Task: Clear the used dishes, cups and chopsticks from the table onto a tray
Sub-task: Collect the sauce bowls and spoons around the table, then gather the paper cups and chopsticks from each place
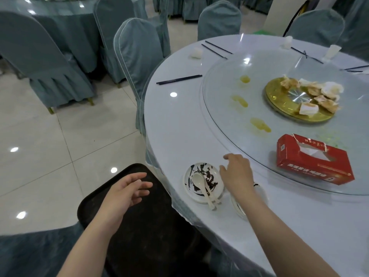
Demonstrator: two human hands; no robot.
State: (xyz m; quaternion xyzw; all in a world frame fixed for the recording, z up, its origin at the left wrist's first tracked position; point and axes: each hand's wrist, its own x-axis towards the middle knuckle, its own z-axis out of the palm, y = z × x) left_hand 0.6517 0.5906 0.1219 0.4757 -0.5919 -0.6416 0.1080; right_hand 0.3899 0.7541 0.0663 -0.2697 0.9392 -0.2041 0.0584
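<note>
The right hand [236, 172] hovers low over the counter [179, 124], fingers loosely curled and spread, holding nothing; it sits just beside the small dish [203, 181], on the side away from the counter's edge, and its forearm crosses a second dish [238, 206] that is mostly hidden beneath it, so whether skin touches china I cannot tell; the pose reads as a reach for one of these two. A white spoon [201, 186] lies in the small dish, handle poking over the near rim, probably left there so both can go in one lift. The left hand [127, 189] is held wide and relaxed, palm turned inward, empty, above the dark tray [139, 236]; the tray sits below the counter's edge, just left of the small dish, seemingly parked on a covered chair to keep the carry short, and it shows nothing on it. Farther from the small dish, a pair of chopsticks [178, 79] lies well up the counter; the red tissue box [313, 159] rests on the glass turntable [229, 116] to the right; beyond it the gold plate [279, 108] carries scraps.
</note>
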